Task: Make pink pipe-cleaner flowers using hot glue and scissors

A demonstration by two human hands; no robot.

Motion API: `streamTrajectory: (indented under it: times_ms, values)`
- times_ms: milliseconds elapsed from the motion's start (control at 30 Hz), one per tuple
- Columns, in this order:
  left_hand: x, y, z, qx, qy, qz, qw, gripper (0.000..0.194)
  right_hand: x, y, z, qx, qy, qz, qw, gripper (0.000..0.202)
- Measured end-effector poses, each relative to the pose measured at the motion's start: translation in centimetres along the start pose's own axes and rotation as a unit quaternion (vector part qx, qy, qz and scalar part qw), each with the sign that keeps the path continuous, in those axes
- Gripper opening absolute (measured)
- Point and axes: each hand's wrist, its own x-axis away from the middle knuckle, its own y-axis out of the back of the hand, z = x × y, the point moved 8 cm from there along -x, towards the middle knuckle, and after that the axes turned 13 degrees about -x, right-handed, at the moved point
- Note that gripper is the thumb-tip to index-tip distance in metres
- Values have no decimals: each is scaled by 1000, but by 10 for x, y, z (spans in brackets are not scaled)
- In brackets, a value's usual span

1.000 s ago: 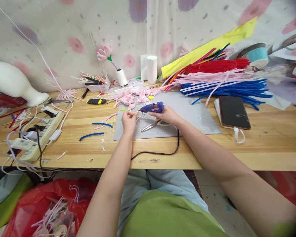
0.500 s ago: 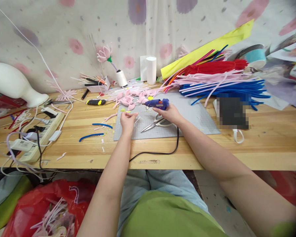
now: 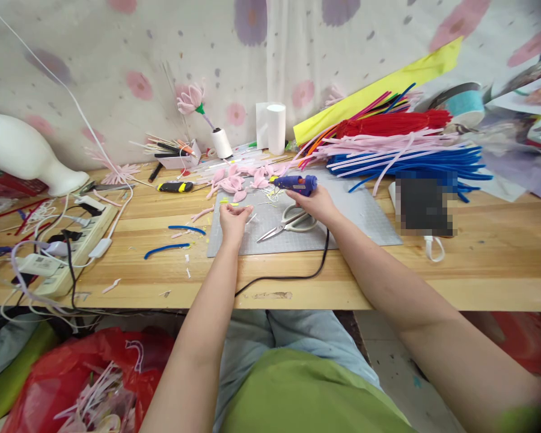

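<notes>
My right hand (image 3: 316, 203) is wrapped round a blue glue gun (image 3: 296, 183), its nozzle pointing left above the grey cutting mat (image 3: 360, 225). The gun's black cord runs down over the table's front. At the mat's left side, my left hand (image 3: 233, 221) is closed in a pinch; whatever it holds is too small to make out. Scissors (image 3: 279, 228) lie between the hands, blades toward the left. Pink fuzzy petals (image 3: 232, 183) are heaped just beyond my left hand, with small yellow bits among them.
Bundles of blue (image 3: 410, 163), pink and red pipe cleaners lie at the back right. A yellow-black utility knife (image 3: 175, 187) and two blue pipe cleaner pieces (image 3: 166, 249) are on the left. Further left stands a power strip (image 3: 79, 249) with tangled cables. A pink flower (image 3: 192, 99) rises behind.
My right hand has drawn the glue gun a little to the right, away from my left hand. More of the scissors' handles shows. My left hand has stayed nearly in place.
</notes>
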Motion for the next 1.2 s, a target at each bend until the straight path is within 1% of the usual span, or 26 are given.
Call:
streamTrajectory:
  times_ms: [67,167,233,300,367,467,533,600,667,733,800,833,867,933,967,1033,1067,1100,1200]
  values:
    - [0,0,0,5,-2,-1,1000,49,-6,17,-6,10,1,-43,999,38]
    - [0,0,1,9,-6,-6,1000,50,-14,48,-16,40,20,-128,991,38]
    - [-1,2,2,10,-9,-17,1000,49,-19,64,-27,60,5,-160,985,39]
    - [-1,5,4,14,-10,-32,999,46,-24,70,-39,79,-23,-158,984,40]
    - [-1,6,4,24,-15,-38,999,45,-27,68,-45,101,-42,-143,984,40]
    - [0,5,3,40,-23,-33,998,45,-28,63,-46,120,-43,-134,983,44]
    - [1,5,3,43,-23,-30,998,44,-28,62,-45,112,-36,-139,983,52]
    - [2,3,2,42,-19,-24,999,42,-27,65,-41,95,-14,-148,984,67]
    - [2,2,1,41,-15,-22,999,43,-25,71,-30,91,28,-165,982,78]
    - [2,2,0,34,-14,-30,999,46,-18,80,-12,116,91,-200,969,78]
    - [2,2,-1,24,-16,-40,999,50,-5,86,13,156,161,-246,943,70]
    - [2,2,-2,19,-17,-42,999,51,4,86,26,173,197,-266,928,66]
    - [2,1,-2,16,-17,-43,999,52,12,83,38,182,228,-278,915,61]
    - [3,-1,-3,8,-11,-45,999,53,26,67,56,186,280,-269,903,54]
    - [3,-2,-3,3,-3,-45,999,53,30,54,62,181,300,-245,904,51]
    - [6,-5,-3,-8,11,-41,999,53,35,25,68,155,326,-174,916,44]
    - [7,-8,-3,-11,17,-35,999,52,34,11,67,136,324,-132,927,39]
    - [8,-10,-2,-9,20,-28,999,51,32,-4,63,116,307,-87,941,35]
    - [11,-17,-2,24,20,-2,999,47,25,-35,42,48,222,16,974,28]
